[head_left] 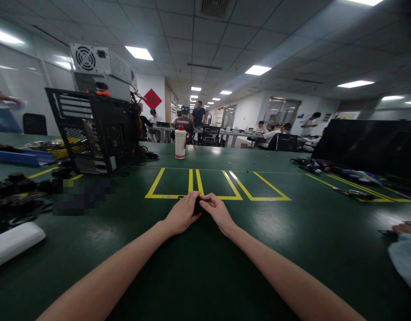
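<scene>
My left hand (185,212) and my right hand (218,211) meet over the green table, just in front of the yellow tape outlines. Between them is a small black object (197,205), mostly covered by my fingers, so its kind does not show. The left fingers wrap round it from the left. From the right, the thumb and fingers of my right hand pinch it. A dark edge also shows beyond the left knuckles.
A black computer case (106,133) with power supplies (101,62) on top stands at left. Beyond the tape is a white bottle (180,143). A white object (14,243) lies front left, a black monitor (369,145) stands right, and another person's hand (408,228) rests at the right edge.
</scene>
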Demonstrator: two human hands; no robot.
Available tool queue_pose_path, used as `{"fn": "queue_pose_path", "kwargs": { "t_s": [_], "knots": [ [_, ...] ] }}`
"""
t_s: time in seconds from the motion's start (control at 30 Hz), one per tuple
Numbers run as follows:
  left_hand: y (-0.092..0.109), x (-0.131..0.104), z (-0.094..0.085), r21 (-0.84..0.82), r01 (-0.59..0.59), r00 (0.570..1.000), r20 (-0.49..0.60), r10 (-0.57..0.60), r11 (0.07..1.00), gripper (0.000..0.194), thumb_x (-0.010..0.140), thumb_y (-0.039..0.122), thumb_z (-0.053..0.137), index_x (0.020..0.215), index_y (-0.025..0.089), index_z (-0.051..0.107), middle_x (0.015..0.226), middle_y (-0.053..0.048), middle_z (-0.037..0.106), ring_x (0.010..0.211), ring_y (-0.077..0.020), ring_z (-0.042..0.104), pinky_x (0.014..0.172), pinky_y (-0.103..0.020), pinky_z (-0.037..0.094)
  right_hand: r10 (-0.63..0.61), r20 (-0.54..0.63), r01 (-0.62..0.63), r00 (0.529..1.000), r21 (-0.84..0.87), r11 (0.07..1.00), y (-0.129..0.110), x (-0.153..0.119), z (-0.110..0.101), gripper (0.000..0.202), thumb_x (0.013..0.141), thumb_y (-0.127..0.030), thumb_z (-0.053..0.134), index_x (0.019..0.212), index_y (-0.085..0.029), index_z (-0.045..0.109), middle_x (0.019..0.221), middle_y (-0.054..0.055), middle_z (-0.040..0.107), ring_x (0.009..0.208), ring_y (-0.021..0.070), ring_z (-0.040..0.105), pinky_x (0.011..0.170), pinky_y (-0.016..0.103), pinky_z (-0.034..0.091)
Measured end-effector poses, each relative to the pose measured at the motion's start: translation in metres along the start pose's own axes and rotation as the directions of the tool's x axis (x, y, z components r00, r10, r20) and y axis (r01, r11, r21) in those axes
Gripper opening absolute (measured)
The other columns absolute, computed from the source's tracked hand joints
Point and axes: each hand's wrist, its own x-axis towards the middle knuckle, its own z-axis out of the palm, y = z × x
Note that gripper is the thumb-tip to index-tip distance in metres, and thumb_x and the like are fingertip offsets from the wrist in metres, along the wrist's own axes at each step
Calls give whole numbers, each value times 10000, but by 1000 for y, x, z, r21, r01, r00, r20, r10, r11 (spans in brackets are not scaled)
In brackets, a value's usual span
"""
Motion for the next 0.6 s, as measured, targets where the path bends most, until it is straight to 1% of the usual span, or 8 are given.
{"fn": "queue_pose_path", "kwargs": {
  "t_s": [0.1, 0.2, 0.27, 0.37, 0.43, 0.5, 0.6],
  "knots": [
    [0, 0, 0, -3, -1, 1000, 1, 1, 1000, 612, 744, 228, 564, 1235, 224, 198, 1216, -79, 389, 1059, -247, 483, 880, -407, 419, 48, -21, -49, 999, -12, 999, 1, 4, -1, 222, 713, -286, 580, 910, -188, 555, 945, 26, 581, 902, 166, 552, 827, 330, 432],
    [0, 0, 0, -13, -12, 1000, -8, 12, 1000, 588, 745, 222, 561, 1220, 225, 213, 1210, -78, 393, 1068, -250, 477, 882, -415, 417, 91, 7, -91, 996, -31, 995, 3, 6, -3, 288, 712, -302, 581, 975, -187, 554, 997, 45, 582, 939, 179, 542, 841, 345, 427],
    [0, 0, -1, -25, -23, 1000, -13, 22, 999, 574, 749, 223, 558, 1213, 223, 219, 1207, -79, 394, 1071, -247, 475, 888, -417, 412, 81, 50, -80, 995, -32, 996, 4, 6, -4, 276, 714, -292, 580, 967, -184, 560, 977, 45, 591, 935, 182, 551, 841, 350, 431],
    [0, -1, -2, -36, -23, 1000, -10, 22, 999, 568, 755, 229, 556, 1212, 227, 219, 1203, -76, 396, 1061, -237, 480, 883, -409, 416, 19, 97, -19, 995, 0, 1000, 5, 3, -5, 287, 690, -247, 607, 969, -198, 556, 988, 33, 593, 959, 180, 554, 859, 346, 434],
    [1, -1, -2, -32, -14, 1000, -6, 14, 999, 562, 758, 233, 555, 1211, 228, 221, 1201, -74, 397, 1046, -232, 489, 869, -403, 427, -20, 85, 19, 996, 5, 1000, 5, 1, -4, 295, 686, -238, 611, 974, -204, 559, 1006, 28, 592, 980, 176, 549, 880, 339, 425],
    [1, -1, -2, -20, -13, 1000, -8, 12, 1000, 570, 752, 232, 563, 1211, 217, 225, 1203, -77, 396, 1040, -233, 491, 867, -396, 429, -40, 45, 41, 998, -7, 999, 6, 1, -2, 258, 703, -261, 593, 952, -197, 573, 981, 27, 602, 960, 171, 557, 876, 332, 424],
    [-1, 0, 0, -9, -16, 1000, -16, 16, 1000, 588, 738, 229, 580, 1207, 205, 228, 1196, -83, 400, 1049, -237, 483, 874, -394, 422, -14, -3, 14, 1000, -22, 1000, 6, 4, -1, 215, 716, -301, 575, 896, -184, 583, 911, 26, 613, 892, 168, 575, 831, 332, 439]
  ]
}}
